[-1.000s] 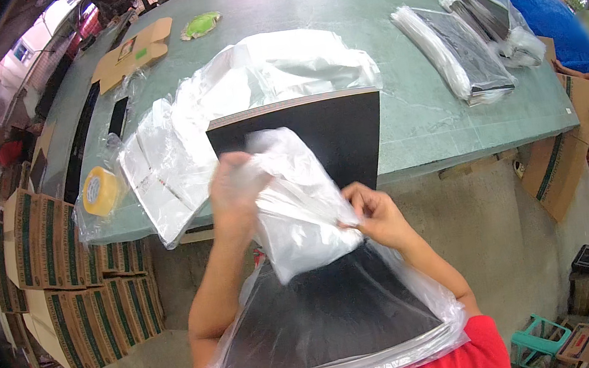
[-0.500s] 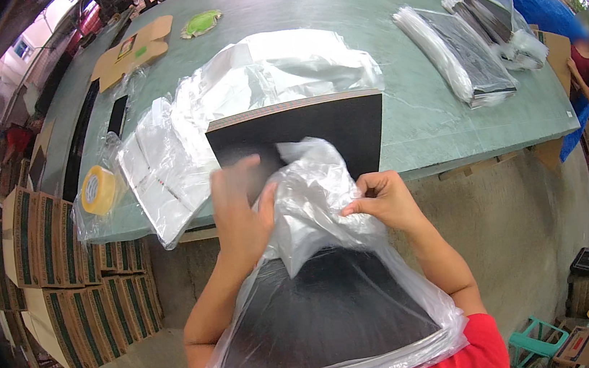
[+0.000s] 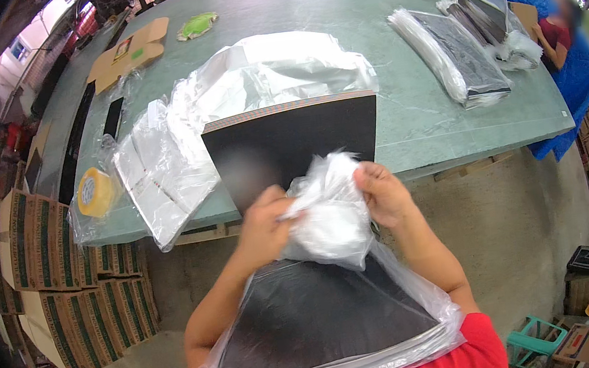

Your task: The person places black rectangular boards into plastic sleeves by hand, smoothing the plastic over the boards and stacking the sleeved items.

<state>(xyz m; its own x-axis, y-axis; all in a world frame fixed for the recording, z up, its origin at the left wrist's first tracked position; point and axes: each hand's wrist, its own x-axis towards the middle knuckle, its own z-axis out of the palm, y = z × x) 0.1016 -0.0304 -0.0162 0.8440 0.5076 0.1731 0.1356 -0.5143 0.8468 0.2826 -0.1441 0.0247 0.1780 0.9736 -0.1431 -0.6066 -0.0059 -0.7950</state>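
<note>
A clear plastic bag point(image 3: 336, 230) lies over a black sheet or board point(image 3: 316, 312) that rests against my red shirt. My left hand point(image 3: 267, 223) is closed on the bunched left side of the bag's open end. On the other side my right hand point(image 3: 385, 194) pinches the same gathered plastic. Just beyond my hands, a stack of black boards point(image 3: 303, 128) with a layered brown top edge stands at the table's near edge. White plastic bags point(image 3: 274, 70) lie crumpled behind that stack, and further flat bags point(image 3: 162, 170) lie to its left.
The green table point(image 3: 418, 119) curves across the far side. On it are yellow tape point(image 3: 96, 192), flat cardboard point(image 3: 131, 53), a green pouch point(image 3: 197, 26) and bagged black sheets point(image 3: 454, 53). Carton stacks point(image 3: 77, 281) stand left; a green stool point(image 3: 537, 336) is lower right. Another person point(image 3: 555, 34) is at far right.
My left hand has come down and closed on the plastic, after being raised with fingers spread. The bag's end is now bunched between both hands. The person at far right has shifted.
</note>
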